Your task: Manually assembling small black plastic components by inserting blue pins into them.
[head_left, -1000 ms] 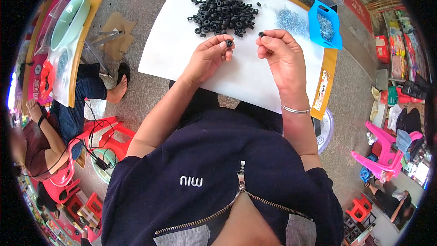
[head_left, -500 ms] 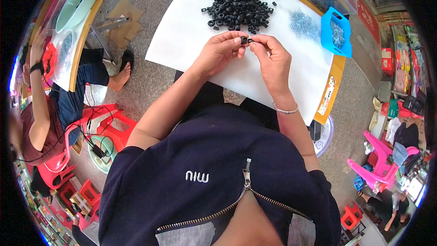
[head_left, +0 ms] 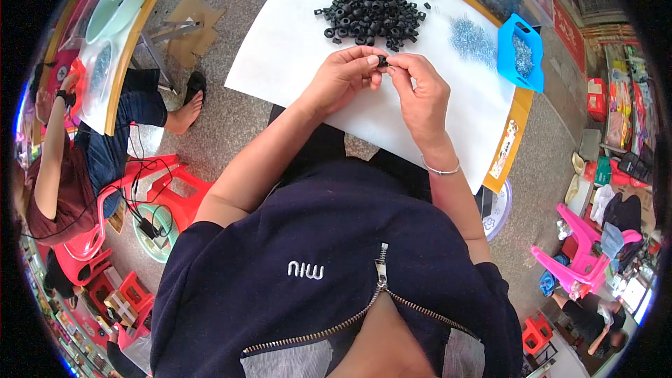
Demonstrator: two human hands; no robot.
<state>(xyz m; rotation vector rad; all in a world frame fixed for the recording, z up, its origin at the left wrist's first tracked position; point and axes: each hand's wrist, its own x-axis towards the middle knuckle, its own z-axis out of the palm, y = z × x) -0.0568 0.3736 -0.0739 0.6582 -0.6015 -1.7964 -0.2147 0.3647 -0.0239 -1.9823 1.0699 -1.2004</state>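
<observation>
My left hand point(head_left: 341, 78) pinches a small black plastic part point(head_left: 382, 61) between thumb and fingers, just above the near side of the pile. Close against it, my right hand point(head_left: 422, 94) has thumb and forefinger pressed together at the part's right side; whatever they grip is too small to make out. Beyond both hands lies a heap of small black plastic parts point(head_left: 374, 10), some round with holes. To its right is a spread of tiny silvery-blue pieces point(head_left: 472, 40). More such pieces fill a blue plastic basket point(head_left: 505, 63) at the table's right edge.
A white sheet point(head_left: 269, 49) covers the table, whose yellow edge point(head_left: 505, 157) shows at right. At left, another person point(head_left: 63, 182) sits by a second table with a pale green basin point(head_left: 120, 7). Red stools point(head_left: 178, 196) and a pink upturned stool point(head_left: 584, 252) stand around.
Both hands stay together at the same spot, fingers shifted slightly around the black part. The view has moved a little. The other person's arm at left has shifted.
</observation>
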